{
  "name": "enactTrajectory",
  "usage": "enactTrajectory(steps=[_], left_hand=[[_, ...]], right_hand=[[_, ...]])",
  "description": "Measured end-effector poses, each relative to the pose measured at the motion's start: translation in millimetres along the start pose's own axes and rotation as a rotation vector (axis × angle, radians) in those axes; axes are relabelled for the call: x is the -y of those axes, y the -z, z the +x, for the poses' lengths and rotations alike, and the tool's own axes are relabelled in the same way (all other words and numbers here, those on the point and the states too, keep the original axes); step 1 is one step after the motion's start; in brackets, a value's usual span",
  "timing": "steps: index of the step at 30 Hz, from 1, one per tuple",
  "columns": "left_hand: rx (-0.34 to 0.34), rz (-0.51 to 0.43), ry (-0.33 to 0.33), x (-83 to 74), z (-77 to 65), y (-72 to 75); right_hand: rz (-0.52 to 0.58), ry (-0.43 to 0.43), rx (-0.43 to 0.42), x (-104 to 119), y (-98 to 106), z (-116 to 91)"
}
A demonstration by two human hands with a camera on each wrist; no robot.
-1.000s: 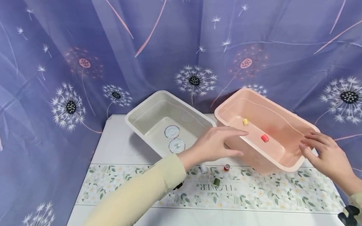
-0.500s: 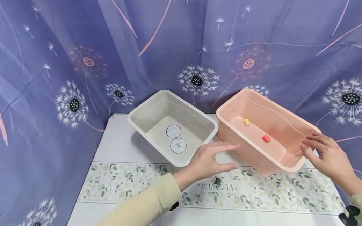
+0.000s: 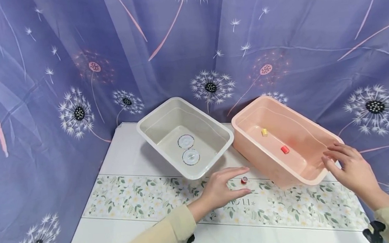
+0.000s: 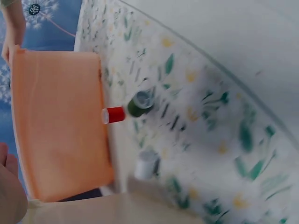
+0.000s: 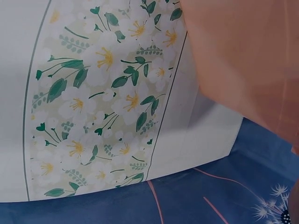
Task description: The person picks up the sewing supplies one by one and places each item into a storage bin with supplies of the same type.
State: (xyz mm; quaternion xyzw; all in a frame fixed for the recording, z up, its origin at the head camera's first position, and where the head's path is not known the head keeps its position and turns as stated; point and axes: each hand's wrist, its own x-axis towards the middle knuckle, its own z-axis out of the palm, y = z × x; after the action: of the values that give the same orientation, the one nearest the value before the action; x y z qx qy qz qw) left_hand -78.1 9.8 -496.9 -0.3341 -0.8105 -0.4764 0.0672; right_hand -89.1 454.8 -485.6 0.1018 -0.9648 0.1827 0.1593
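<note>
My left hand (image 3: 219, 189) is over the floral strip of the table, thumb and fingers spread apart, nothing held. In the head view a small red thread spool (image 3: 244, 180) appears in the gap between thumb and fingertips. In the left wrist view, the red spool (image 4: 113, 115) lies on its side by a dark green spool (image 4: 140, 103) and a white spool (image 4: 146, 165); my hand hides those two in the head view. My right hand (image 3: 351, 167) rests at the right end of the pink basin (image 3: 262, 154), fingers loosely bent over its rim.
Inside the pink basin are a yellow spool (image 3: 264, 132) and another red spool (image 3: 285, 149). To its left, a grey basin (image 3: 164, 152) contains two flat clear discs (image 3: 191, 156) with dotted edges. A purple dandelion-print curtain (image 3: 162, 44) hangs right behind both basins.
My left hand has moved down and back from above the pink basin's near rim, toward the spools on the table. The right hand stays on the rim.
</note>
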Motion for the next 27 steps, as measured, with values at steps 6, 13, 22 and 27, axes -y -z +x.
enactTrajectory(steps=[6, 13, 22, 27], left_hand=[[-0.069, 0.001, 0.092, 15.8, -20.3, -14.4], [-0.107, 0.024, 0.185, 32.8, -39.0, -27.5], [-0.193, 0.051, 0.282, 52.7, -53.3, -44.3], [-0.204, 0.082, 0.391, 59.3, -59.2, -52.5]], right_hand=[[0.003, 0.001, 0.000, 1.3, 0.6, 0.3], [0.005, 0.007, -0.013, 2.6, 0.4, 0.2], [0.003, 0.004, -0.009, 0.9, 0.8, -0.6], [0.009, 0.006, -0.011, 0.8, 0.2, 0.2]])
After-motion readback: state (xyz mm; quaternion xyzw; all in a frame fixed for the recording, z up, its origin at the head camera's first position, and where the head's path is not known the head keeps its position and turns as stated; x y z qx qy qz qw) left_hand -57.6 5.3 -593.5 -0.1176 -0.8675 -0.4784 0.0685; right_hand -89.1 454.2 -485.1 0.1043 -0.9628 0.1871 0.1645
